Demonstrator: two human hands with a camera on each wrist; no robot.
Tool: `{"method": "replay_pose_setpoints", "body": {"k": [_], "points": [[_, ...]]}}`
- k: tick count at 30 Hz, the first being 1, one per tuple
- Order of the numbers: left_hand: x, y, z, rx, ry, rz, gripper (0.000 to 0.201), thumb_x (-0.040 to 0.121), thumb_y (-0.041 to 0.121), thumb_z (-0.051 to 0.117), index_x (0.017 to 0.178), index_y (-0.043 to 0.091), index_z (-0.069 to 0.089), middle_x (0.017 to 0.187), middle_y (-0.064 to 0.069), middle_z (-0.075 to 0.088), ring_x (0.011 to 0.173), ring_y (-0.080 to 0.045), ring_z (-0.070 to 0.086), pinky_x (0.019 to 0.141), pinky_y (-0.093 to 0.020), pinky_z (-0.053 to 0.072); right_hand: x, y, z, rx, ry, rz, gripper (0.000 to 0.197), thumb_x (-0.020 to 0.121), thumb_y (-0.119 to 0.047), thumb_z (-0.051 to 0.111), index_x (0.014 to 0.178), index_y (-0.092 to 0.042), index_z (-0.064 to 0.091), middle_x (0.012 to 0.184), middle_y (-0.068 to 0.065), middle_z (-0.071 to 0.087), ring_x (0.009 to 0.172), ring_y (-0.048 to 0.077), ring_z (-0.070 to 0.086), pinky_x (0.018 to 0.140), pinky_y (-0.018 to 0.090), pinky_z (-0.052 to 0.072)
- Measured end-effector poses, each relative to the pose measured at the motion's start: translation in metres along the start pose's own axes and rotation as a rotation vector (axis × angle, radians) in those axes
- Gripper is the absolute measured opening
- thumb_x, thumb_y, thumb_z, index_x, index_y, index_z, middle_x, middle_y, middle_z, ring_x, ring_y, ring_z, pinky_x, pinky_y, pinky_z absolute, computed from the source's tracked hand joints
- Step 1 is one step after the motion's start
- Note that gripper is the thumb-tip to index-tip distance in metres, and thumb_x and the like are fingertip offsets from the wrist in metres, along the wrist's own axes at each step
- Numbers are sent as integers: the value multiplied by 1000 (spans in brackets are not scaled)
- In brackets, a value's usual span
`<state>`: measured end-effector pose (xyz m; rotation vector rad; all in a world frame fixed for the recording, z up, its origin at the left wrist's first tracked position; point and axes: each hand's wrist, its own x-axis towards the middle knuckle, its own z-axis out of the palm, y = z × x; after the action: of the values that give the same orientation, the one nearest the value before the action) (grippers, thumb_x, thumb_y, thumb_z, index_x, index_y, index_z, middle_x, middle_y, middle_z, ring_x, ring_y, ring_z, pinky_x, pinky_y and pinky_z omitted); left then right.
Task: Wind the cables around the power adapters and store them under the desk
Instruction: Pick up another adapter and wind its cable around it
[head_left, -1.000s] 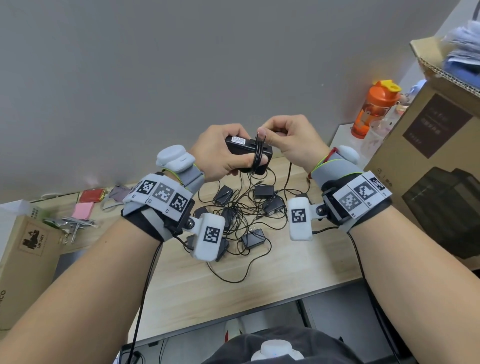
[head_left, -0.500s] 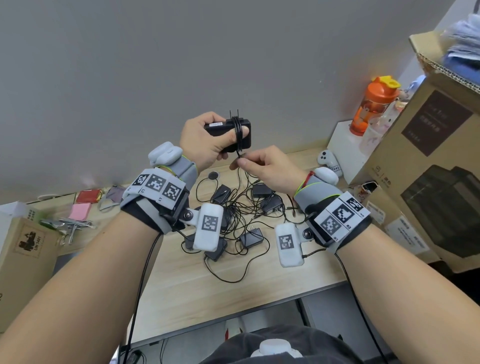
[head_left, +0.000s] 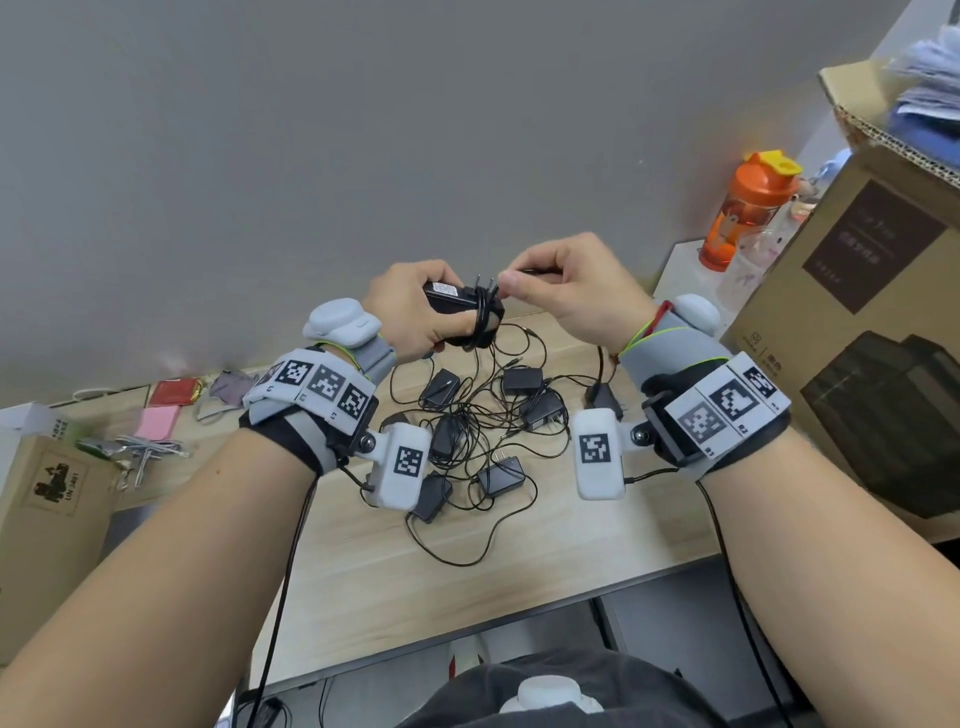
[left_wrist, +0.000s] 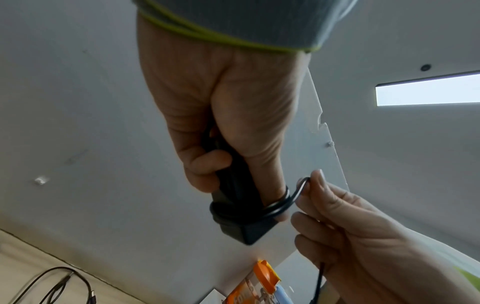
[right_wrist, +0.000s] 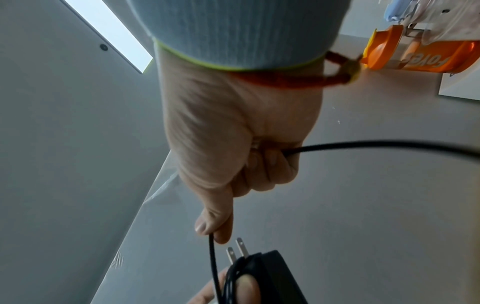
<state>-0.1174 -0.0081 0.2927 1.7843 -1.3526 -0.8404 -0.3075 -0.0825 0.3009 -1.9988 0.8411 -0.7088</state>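
My left hand (head_left: 415, 312) grips a black power adapter (head_left: 449, 304) above the wooden desk (head_left: 363, 561), its two prongs pointing up. Several turns of thin black cable (head_left: 480, 317) wrap the adapter (left_wrist: 241, 218) and my left thumb. My right hand (head_left: 566, 291) pinches that cable (right_wrist: 212, 253) just right of the prongs (right_wrist: 239, 251), between thumb and forefinger, with the rest running through its curled fingers. On the desk below lies a tangle of several more black adapters (head_left: 501, 480) and loose cables.
A large cardboard box (head_left: 862, 353) stands at the right, with an orange bottle (head_left: 745, 208) behind it. A smaller box (head_left: 47, 488), pink notes (head_left: 156, 421) and metal tools (head_left: 140, 449) sit at the left. A grey wall runs behind the desk.
My right hand rose from below the adapter to beside its prongs, carrying the cable up and over. My left hand lowered the adapter slightly and keeps its grip.
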Motion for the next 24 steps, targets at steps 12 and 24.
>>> {"method": "replay_pose_setpoints", "body": {"k": [12,24], "points": [[-7,21,7,-183,-173,106,35,66,30,90,78,16,60,66,-13,64,49,-26,54,43,-26,40,8,26,-1,146,81,9,20,94,-16,64,75,-22,67,67,-15,65,66,-1,55,70,16,43],[-9,35,9,-419,27,114,25,80,16,80,85,6,57,69,-14,59,45,-18,50,39,-20,38,-16,40,41,216,-116,203,32,103,-27,49,79,-23,69,49,-14,31,49,15,26,49,26,23]]}}
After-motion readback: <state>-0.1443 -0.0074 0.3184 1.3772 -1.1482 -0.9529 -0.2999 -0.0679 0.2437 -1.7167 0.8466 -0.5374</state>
